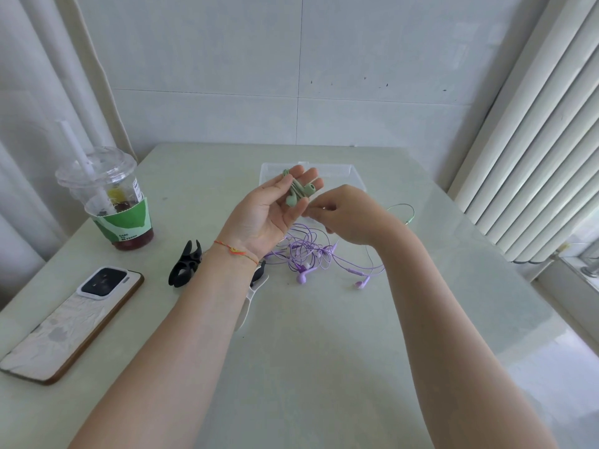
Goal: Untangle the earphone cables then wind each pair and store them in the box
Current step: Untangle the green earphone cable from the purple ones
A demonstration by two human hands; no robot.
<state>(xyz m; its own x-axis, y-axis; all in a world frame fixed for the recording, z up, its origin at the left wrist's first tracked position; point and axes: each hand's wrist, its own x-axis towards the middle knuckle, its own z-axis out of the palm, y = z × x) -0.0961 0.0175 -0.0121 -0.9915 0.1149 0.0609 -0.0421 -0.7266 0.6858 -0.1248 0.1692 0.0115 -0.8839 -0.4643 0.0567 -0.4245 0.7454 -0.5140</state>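
**A:** Head view, going left to right: your phone [69,322] lies at the table's [324,367] near-left edge, the iced drink [110,202] stands behind it, and the black clip [185,268] is by your left wrist. None of these block you, but a trailing cable could catch the clip.

**B:** And my hands?

**A:** Your left hand [272,209] is raised palm up, fingers spread, with the green earphones [298,191] lying across them. Your right hand [348,215] is curled and seems to pinch the green cable beside the left fingers.

**B:** What might go wrong?

**A:** Nothing clamps those buds, so I'd judge a sharp tug could flip them off your fingers. The green tail [403,212] loops out to the right and could drag into the purple earphones [311,254], tangled below your hands. The clear box [351,176] waits behind your hands.
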